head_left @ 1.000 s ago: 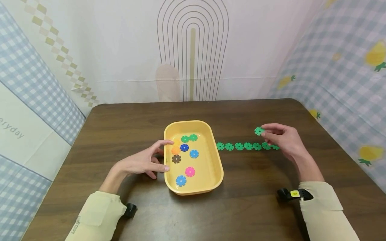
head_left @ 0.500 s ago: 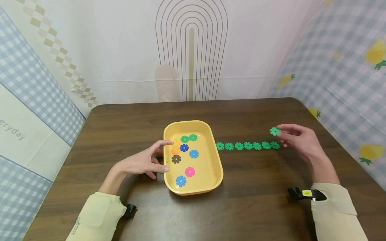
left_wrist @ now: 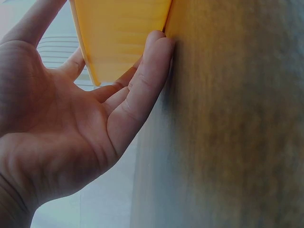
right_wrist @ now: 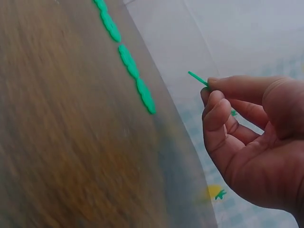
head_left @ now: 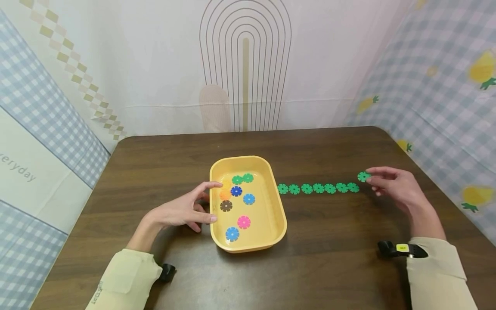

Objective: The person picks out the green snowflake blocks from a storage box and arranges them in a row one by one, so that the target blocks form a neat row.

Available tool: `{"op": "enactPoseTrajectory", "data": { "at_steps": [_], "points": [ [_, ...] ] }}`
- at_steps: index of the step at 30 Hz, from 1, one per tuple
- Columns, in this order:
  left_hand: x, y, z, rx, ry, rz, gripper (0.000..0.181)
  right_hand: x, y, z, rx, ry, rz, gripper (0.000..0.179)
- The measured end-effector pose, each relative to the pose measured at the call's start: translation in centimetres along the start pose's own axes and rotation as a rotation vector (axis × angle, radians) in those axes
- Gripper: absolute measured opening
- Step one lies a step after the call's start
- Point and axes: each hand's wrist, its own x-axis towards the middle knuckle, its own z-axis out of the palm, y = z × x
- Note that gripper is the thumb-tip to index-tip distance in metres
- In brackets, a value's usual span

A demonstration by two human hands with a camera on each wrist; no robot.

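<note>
My left hand (head_left: 180,210) grips the left rim of a yellow plastic tray (head_left: 280,215), thumb and index finger over the edge. In the left wrist view, other fingers (left_wrist: 142,90) lie against the tray's outer wall (left_wrist: 118,42). Between thumb and forefinger, my right hand (head_left: 399,185) pinches a green notched plastic disc (head_left: 363,176), raised above the table near the right end of a row of green discs (head_left: 318,188). The right wrist view shows the held disc (right_wrist: 196,77) edge-on, apart from the row (right_wrist: 137,80).
In the tray lie two green discs (head_left: 248,178), a dark blue disc (head_left: 236,191), light blue ones (head_left: 232,234), a brown disc (head_left: 226,206), a pink disc (head_left: 244,222), and orange and yellow ones (head_left: 225,194). Patterned cloth (head_left: 162,64) hangs behind the brown table (head_left: 310,267).
My right hand has moved right with the green disc, past the row's right end, and lowered slightly. The row's last disc, partly covered before, now shows. The left hand and tray stay put.
</note>
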Motion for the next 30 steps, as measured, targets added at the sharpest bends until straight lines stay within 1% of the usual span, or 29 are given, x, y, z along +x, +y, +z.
{"op": "enactPoseTrajectory", "data": {
  "at_steps": [8,18,26,30],
  "points": [
    [-0.1,-0.1,-0.1,0.001,0.003,-0.002,0.087,0.1,1.3,-0.5,0.001,-0.049,0.026,0.015],
    [0.0,-0.1,0.0,-0.006,-0.008,0.015,0.089,0.1,2.4,-1.0,-0.015,-0.05,0.044,0.018],
    [0.1,-0.1,-0.1,0.003,0.003,0.0,0.09,0.1,2.7,-1.1,0.011,-0.068,0.049,0.017],
    [0.0,-0.1,-0.1,0.008,0.002,-0.004,0.091,0.1,2.8,-0.9,0.005,-0.059,0.052,0.016]
  ]
}}
